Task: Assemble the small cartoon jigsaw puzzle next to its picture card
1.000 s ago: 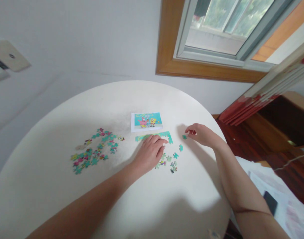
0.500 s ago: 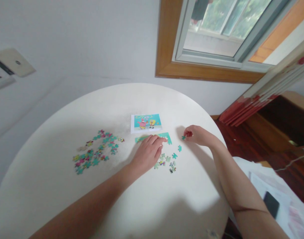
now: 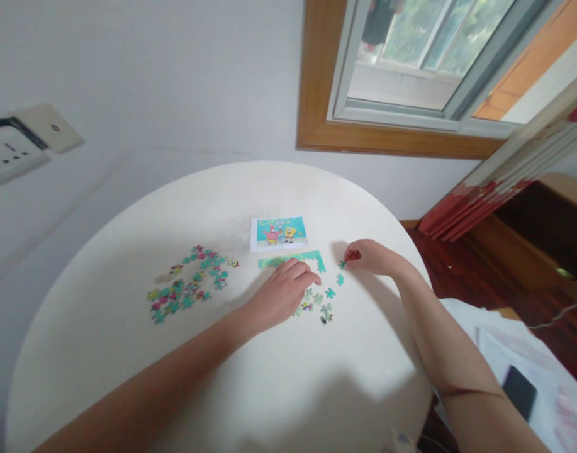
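Note:
My left hand (image 3: 281, 292) rests palm down on the round white table (image 3: 222, 377), fingers curled over the near edge of a joined green strip of puzzle pieces (image 3: 311, 258). My right hand (image 3: 369, 257) is to the right of the strip, its fingertips pinched on a small green puzzle piece (image 3: 343, 265) at table level. A picture card with cartoon figures (image 3: 279, 232) lies just beyond the strip. Several loose pieces (image 3: 319, 305) sit beside my left hand.
A larger scatter of loose green and pink pieces (image 3: 189, 289) lies to the left. A wall with a socket plate (image 3: 9, 157) and a wood-framed window (image 3: 401, 138) stand behind. A dark phone on papers (image 3: 519, 390) lies lower right, off the table.
My right hand has drawn slightly left toward the strip with the piece pinched. The left hand has hardly shifted. The camera view has tipped a little.

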Tool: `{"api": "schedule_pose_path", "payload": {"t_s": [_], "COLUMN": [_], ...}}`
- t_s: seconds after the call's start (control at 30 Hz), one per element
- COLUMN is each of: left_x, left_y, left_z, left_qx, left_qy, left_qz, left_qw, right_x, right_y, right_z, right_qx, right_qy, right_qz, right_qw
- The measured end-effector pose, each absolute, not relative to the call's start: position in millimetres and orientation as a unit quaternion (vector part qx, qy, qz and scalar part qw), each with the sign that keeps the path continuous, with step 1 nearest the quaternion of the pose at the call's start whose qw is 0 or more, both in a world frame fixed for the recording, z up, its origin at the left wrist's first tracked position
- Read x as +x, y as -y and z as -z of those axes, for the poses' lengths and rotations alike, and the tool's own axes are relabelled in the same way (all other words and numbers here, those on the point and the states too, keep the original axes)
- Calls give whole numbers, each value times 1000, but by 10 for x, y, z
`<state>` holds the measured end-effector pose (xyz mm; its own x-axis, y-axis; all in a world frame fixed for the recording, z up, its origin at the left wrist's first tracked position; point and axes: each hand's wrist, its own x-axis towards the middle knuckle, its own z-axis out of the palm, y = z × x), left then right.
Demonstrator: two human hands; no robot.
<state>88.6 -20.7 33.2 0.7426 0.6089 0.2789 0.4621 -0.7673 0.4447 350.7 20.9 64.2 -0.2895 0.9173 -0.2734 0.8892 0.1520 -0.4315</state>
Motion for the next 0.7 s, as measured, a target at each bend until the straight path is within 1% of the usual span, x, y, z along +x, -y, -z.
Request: {"api": "schedule_pose_path", "payload": {"t_s": [0.1, 0.33, 0.47, 0.57, 0.7], "left_x": [899, 893, 862, 839, 814], "left_y": [243, 271, 224, 191, 184], "left_z": [-325, -299, -305, -316, -309], "left_qx": [904, 847, 795, 776, 777], "left_qy": [-286, -283, -309, -323, -337], "left_qz": [-244, -322, -364, -378, -381], "left_qw": [202, 315, 374, 389, 371], "right_x": [3503, 3513, 3509, 3470, 3407], "right_y": [-211, -215, -231, -236, -243], "right_z": [-636, -640, -606, -580, -531], "right_qx": [-589, -585, -580, -573, -551], "right_qy": [765, 769, 761, 749, 737], "right_qz": [-258, -257, -288, -328, -381], "right_qw": [27, 28, 39, 54, 94]}}
